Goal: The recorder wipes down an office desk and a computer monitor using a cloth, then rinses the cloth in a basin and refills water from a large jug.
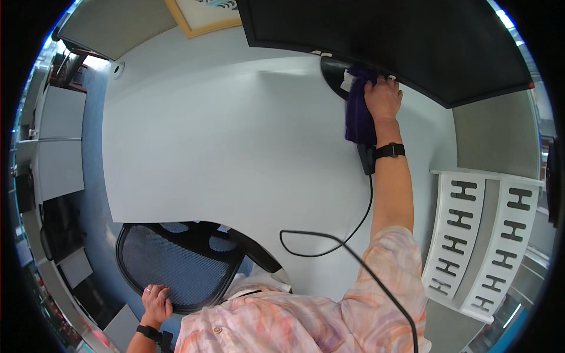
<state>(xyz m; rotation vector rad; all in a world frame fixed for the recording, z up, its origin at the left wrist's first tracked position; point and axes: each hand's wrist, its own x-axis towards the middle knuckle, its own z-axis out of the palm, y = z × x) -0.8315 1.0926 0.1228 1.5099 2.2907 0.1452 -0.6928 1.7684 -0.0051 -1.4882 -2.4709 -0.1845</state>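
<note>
My right hand [383, 98] reaches to the foot of a black monitor [379, 39] and lies against a dark purple cloth [359, 112]. The cloth hangs over part of the black monitor base [333, 75]; the fingertips are partly hidden at the monitor's lower edge, so the grip is unclear. A small black device [365, 159] with a black cable [370, 198] lies by my right wrist. My left hand [156, 303] rests at the rim of a mesh chair back [181, 264], fingers curled.
The white desk [229, 132] has a curved front edge and a round cable grommet [118, 70]. A white slotted rack [459, 234] stands at the right. A wood-framed picture [212, 22] is behind the desk. White cabinets [62, 163] stand across the blue floor.
</note>
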